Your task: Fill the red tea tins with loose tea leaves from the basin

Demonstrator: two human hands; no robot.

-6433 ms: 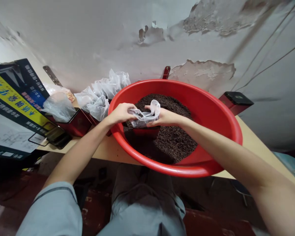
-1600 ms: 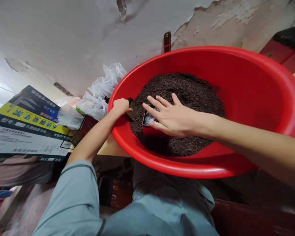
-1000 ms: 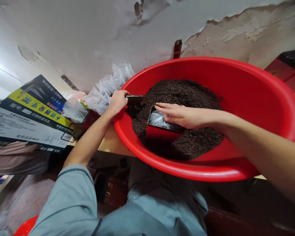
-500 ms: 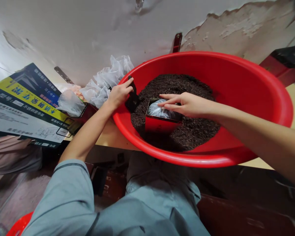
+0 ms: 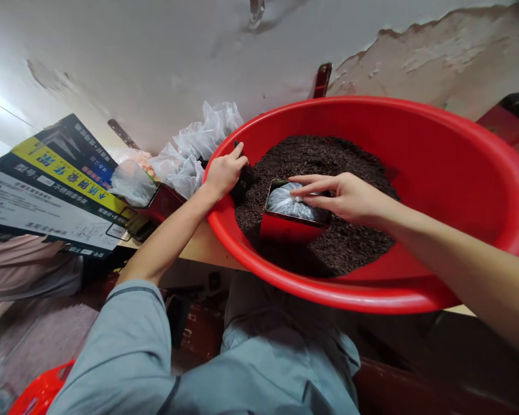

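Observation:
A large red plastic basin (image 5: 458, 173) holds dark, loose tea-like leaves (image 5: 350, 242). Partly sunk in the leaves stands a red tin (image 5: 285, 229) with its top uncovered. Inside the tin sits a clear plastic bag (image 5: 281, 200), gathered to a knot at its top. My right hand (image 5: 350, 197) reaches over the tin, its thumb and fingertips closed at that knot. At the basin's left side, my left hand (image 5: 225, 174) is closed on a black object (image 5: 243, 183); its shape is largely hidden by the hand and dark against the leaves.
Left of the basin, clear plastic bags (image 5: 185, 150) and another red tin (image 5: 166, 202) are on the table (image 5: 203, 242). A large printed cardboard box (image 5: 56, 190) leans at far left. A wall (image 5: 168, 57) stands close behind.
My right hand's fingers have drawn together at the bag's knot, where they lay stretched over it before. My left hand stays at the basin's side. The whole view has shifted slightly.

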